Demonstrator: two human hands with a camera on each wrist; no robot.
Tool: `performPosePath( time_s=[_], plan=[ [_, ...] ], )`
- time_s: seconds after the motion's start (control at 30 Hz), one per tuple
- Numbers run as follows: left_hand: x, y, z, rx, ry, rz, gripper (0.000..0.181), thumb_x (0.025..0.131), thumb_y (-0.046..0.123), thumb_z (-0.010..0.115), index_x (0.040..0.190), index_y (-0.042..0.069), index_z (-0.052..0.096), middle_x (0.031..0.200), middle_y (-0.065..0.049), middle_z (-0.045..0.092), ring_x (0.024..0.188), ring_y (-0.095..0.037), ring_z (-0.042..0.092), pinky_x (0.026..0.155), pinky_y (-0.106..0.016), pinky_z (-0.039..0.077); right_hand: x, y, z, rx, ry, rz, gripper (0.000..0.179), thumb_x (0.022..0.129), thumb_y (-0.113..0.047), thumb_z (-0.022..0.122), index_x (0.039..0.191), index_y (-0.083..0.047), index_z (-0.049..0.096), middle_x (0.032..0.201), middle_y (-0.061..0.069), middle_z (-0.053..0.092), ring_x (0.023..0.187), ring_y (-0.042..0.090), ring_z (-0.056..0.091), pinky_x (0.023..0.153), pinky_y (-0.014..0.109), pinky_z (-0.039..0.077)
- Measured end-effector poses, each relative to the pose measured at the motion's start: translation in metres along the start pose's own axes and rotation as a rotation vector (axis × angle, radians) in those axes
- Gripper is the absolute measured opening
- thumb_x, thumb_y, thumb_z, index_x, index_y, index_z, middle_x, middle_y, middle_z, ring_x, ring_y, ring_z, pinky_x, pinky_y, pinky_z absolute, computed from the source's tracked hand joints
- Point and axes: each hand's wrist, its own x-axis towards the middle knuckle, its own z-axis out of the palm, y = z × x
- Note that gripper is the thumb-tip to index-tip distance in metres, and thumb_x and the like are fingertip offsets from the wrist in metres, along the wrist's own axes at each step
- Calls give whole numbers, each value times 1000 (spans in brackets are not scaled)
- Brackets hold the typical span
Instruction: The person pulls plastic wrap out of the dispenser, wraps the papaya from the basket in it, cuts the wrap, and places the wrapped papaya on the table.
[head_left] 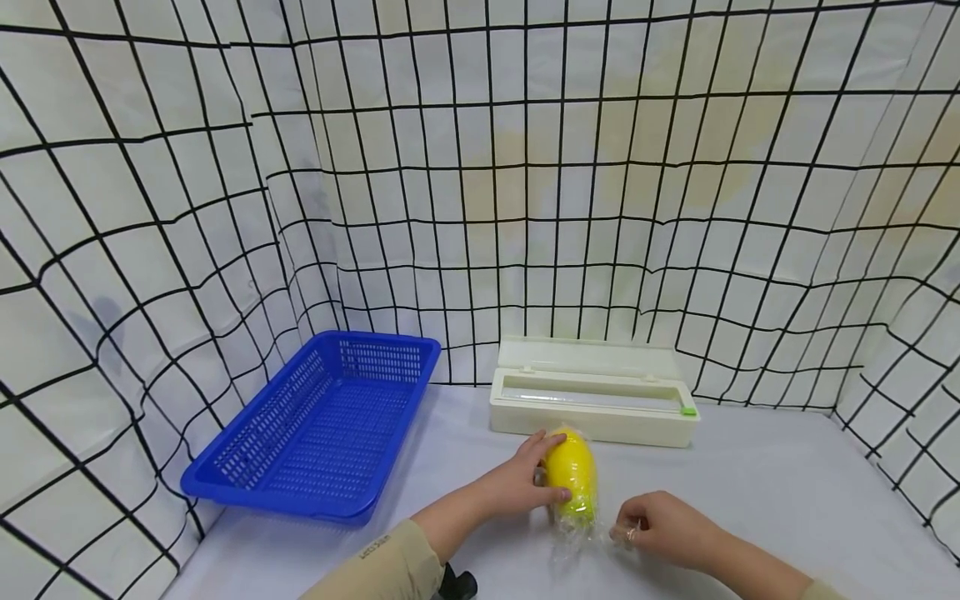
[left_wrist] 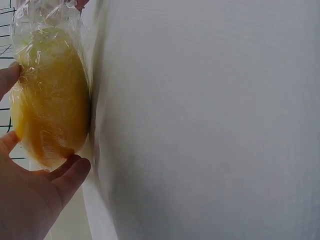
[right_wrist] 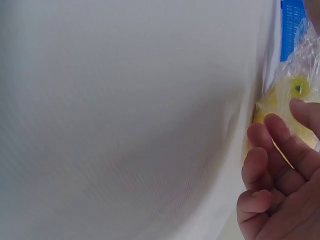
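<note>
A yellow oval fruit (head_left: 572,471), wrapped in clear cling film (head_left: 577,533), lies on the white-covered table in the head view. Around its left side my left hand (head_left: 521,475) holds it, with the fingertips near the far end and the thumb at the near end. The left wrist view shows this hand (left_wrist: 35,195) touching the wrapped fruit (left_wrist: 52,100) from one side and below. My right hand (head_left: 667,529) has curled fingers at the loose film to the right of the fruit and pinches a bit of it. In the right wrist view, the right hand's fingers (right_wrist: 280,170) partly cover the fruit.
Behind the fruit stands a white cling film dispenser box (head_left: 592,417) with its lid raised and a roll inside. A blue plastic basket (head_left: 300,508) is on the left. A dark object (head_left: 459,583) shows at the bottom edge. Black-gridded white walls (head_left: 562,192) enclose the table.
</note>
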Motion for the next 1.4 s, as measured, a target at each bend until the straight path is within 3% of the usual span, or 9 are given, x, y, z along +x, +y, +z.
performPosePath(
  time_s=[0.33, 0.53, 0.8, 1.0, 1.1, 1.23, 1.4],
  plan=[
    [-3, 10, 4, 6, 75, -47, 83, 88, 49, 71, 156, 28, 28, 163, -16, 16, 142, -38, 33, 109, -61, 34, -7, -8, 9, -41, -32, -13, 21, 92, -29, 69, 73, -20, 67, 64, -12, 56, 57, 4, 46, 54, 26, 38],
    [-3, 13, 8, 21, 101, -70, 82, 87, 50, 71, 155, 28, 30, 163, -15, 15, 141, -38, 35, 108, -61, 34, -10, -21, 16, -111, -13, 1, 25, 93, -29, 68, 69, -19, 65, 59, -12, 53, 54, 4, 43, 52, 25, 38],
    [-2, 12, 11, 32, 75, -86, 82, 88, 49, 71, 156, 30, 28, 164, -14, 14, 141, -35, 35, 109, -58, 36, -10, -33, 23, -80, -96, 39, 21, 89, -35, 72, 83, -16, 75, 65, -13, 60, 58, 6, 51, 56, 26, 46],
    [-3, 10, 12, 20, 68, -82, 82, 89, 48, 69, 156, 31, 25, 164, -14, 13, 142, -36, 35, 109, -58, 35, -15, -30, 6, -130, -180, 94, 24, 82, -35, 79, 99, -18, 76, 73, -15, 61, 68, 7, 54, 67, 33, 51],
    [-3, 9, 12, 20, 69, -77, 83, 90, 47, 69, 157, 32, 23, 164, -14, 12, 142, -36, 34, 109, -58, 35, -14, -21, -8, -132, -166, 63, 19, 84, -29, 78, 101, -21, 75, 75, -16, 60, 70, 8, 53, 67, 31, 51],
    [-3, 9, 12, 25, 73, -69, 87, 89, 48, 69, 159, 31, 19, 164, -15, 11, 142, -36, 34, 109, -58, 35, -12, -10, -19, -145, -92, -58, 22, 86, -29, 77, 106, -22, 72, 83, -16, 59, 68, 5, 51, 62, 25, 48],
    [-7, 13, 8, 48, 93, -47, 88, 89, 48, 69, 159, 28, 20, 165, -14, 10, 143, -36, 33, 109, -58, 36, -8, -5, -16, -350, -6, -264, 26, 85, -34, 78, 107, -32, 64, 102, -20, 58, 82, 0, 55, 71, 25, 53]
  ],
)
